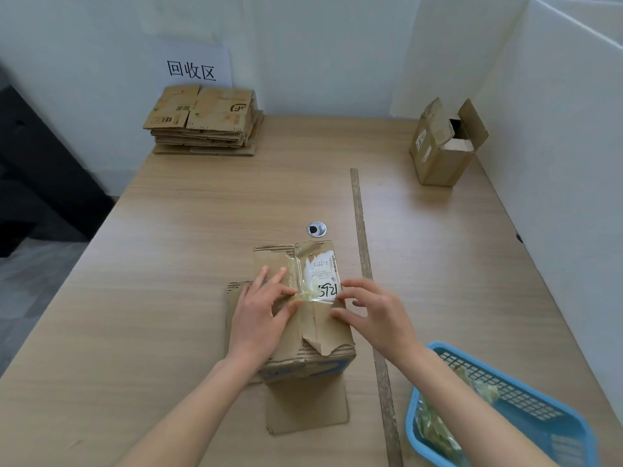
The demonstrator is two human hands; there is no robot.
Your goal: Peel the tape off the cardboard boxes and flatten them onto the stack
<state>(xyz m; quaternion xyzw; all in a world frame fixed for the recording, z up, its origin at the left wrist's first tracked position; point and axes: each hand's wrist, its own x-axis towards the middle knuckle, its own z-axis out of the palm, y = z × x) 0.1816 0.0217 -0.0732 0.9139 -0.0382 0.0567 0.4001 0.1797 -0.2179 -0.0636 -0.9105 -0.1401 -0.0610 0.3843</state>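
Two bare hands work on a cardboard box [303, 318] standing on a pale wood-grain table [168, 264]. The left hand [261, 315] lies across the box's top with spread fingers, thumb and forefinger seeming to pinch a strip of clear tape [308, 293] at the middle seam. The right hand [374, 310] rests on the box's right edge, fingers loosely curved and bracing; whether it pinches anything I cannot tell.

To do this step well, the tape probably should be drawn low and slowly along the seam while the other hand pins the flap — the paper skin is already torn and would likely rip further under a sharp pull.

The box is brown corrugated board, creased and ragged, with a torn white label [322, 269] bearing black handwriting; the tape is glossy and wrinkled.

Just right of the box runs a thin wooden strip [365, 264]. Nearer and right of the box sits a blue plastic lattice basket [505, 399] holding crumpled tape. Far beyond the box to the left lies the stack [205, 121] of flattened boxes; far right, a second box [441, 146] stands with its flaps up.
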